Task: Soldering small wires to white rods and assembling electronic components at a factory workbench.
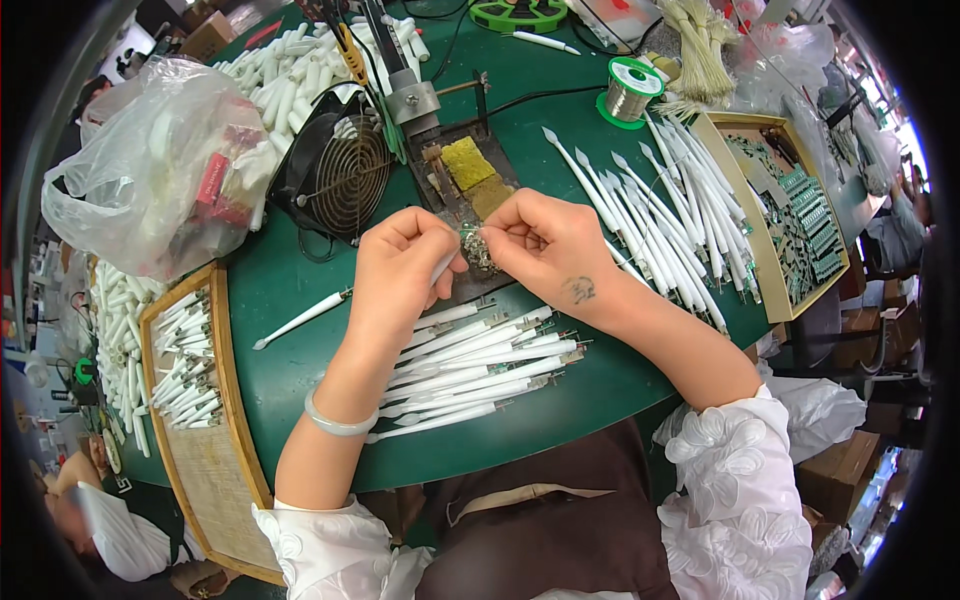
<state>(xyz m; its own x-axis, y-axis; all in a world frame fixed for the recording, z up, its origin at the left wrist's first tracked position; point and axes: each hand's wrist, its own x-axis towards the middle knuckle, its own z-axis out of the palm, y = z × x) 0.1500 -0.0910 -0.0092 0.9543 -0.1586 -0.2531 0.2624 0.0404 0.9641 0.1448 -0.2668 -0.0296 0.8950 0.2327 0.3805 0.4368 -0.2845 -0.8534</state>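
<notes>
My left hand (405,262) is closed around a white stick-like piece (442,266), mostly hidden by the fingers. Facing it, my right hand (545,245) pinches something too small to make out, its fingertips close to the end of that piece. Both hands are over the soldering stand (462,212), beside a small heap of metal bits (480,250). Below them lies a bundle of white pen-shaped sticks (470,368) with metal ends. A single white stick (305,318) rests left of my left wrist.
A black fan (345,165) stands left of the stand, near a plastic bag (150,160). More white sticks (660,220) and a solder spool (630,90) lie right. A box of circuit boards (790,215) is at far right, a wooden tray (215,470) at left.
</notes>
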